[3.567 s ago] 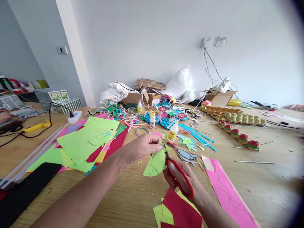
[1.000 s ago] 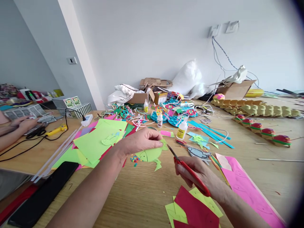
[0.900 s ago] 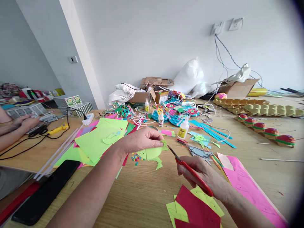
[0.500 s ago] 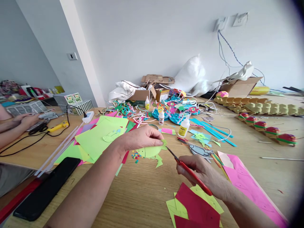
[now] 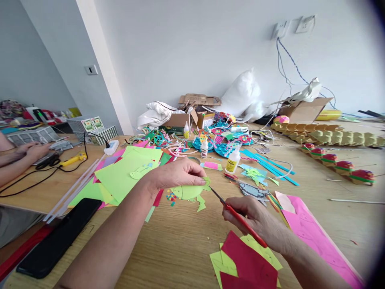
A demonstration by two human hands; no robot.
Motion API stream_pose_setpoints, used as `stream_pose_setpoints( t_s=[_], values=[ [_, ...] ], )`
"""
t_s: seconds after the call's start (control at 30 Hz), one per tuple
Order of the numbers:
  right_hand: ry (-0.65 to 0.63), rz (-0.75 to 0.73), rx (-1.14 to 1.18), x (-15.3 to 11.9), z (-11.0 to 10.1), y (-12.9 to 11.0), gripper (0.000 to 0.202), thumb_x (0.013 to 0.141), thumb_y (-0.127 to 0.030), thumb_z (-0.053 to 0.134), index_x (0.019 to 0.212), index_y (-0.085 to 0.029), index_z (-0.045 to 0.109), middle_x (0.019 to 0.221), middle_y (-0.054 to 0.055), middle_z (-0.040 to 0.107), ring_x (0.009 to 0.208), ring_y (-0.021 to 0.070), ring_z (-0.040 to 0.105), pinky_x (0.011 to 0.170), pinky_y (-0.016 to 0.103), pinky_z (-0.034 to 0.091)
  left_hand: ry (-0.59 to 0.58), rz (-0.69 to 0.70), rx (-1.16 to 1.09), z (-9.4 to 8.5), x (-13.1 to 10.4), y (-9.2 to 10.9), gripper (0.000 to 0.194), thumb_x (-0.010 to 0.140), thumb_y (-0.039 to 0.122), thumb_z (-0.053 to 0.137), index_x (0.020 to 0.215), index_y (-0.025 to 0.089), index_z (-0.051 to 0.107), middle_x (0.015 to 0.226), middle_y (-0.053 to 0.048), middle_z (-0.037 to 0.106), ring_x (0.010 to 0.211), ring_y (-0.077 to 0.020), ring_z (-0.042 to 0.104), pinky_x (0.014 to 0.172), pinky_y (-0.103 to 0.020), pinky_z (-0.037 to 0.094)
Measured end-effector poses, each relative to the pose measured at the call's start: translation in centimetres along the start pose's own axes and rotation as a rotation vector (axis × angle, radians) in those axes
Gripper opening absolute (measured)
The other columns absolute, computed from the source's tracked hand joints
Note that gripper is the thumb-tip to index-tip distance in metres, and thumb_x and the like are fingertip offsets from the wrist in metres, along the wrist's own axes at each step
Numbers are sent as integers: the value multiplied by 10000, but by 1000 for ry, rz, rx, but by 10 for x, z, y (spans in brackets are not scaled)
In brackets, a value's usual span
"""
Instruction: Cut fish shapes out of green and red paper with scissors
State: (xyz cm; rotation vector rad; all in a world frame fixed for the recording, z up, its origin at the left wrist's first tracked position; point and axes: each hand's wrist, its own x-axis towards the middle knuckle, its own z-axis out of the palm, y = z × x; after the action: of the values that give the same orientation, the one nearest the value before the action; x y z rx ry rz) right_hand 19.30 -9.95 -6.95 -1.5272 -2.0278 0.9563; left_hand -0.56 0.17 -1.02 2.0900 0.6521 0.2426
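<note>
My left hand (image 5: pixel 183 174) pinches a light green paper fish (image 5: pixel 189 192) between thumb and fingers. The fish has a drawn eye and lines, and its tail end points to the right. Red-handled scissors (image 5: pixel 237 218) are gripped in my right hand (image 5: pixel 252 218), their dark blades meeting the edge of the tail. A jagged green paper offcut (image 5: pixel 201 203) is just below the fish. Small coloured paper dots (image 5: pixel 171 198) lie by its head. Red paper pieces (image 5: pixel 252 257) on yellow-green sheets are in front of my right hand.
Green sheets (image 5: pixel 126 172) are stacked at left, near a black phone (image 5: pixel 60 237). A white glue bottle (image 5: pixel 232 160) stands behind a grey paper fish (image 5: pixel 253 190). Pink paper (image 5: pixel 313 233) lies at right. A co-worker's hands (image 5: pixel 33 152) show at far left.
The scissors and my right hand have shifted very slightly left. The green fish is still held in my left hand, almost unmoved.
</note>
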Motion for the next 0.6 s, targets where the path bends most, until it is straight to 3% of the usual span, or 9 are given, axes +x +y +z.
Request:
stream_pose_setpoints(
  t_s=[0.6],
  values=[
    [18,-23,-146,1,3,5,406,836,-428,499,541,-183,365,510,-58,331,480,85,293,439,218,206,-44,26,57,0,1,-4,169,757,263,514,703,135,611,610,33,467,554,-75,386,511,-206,292]
  ],
)
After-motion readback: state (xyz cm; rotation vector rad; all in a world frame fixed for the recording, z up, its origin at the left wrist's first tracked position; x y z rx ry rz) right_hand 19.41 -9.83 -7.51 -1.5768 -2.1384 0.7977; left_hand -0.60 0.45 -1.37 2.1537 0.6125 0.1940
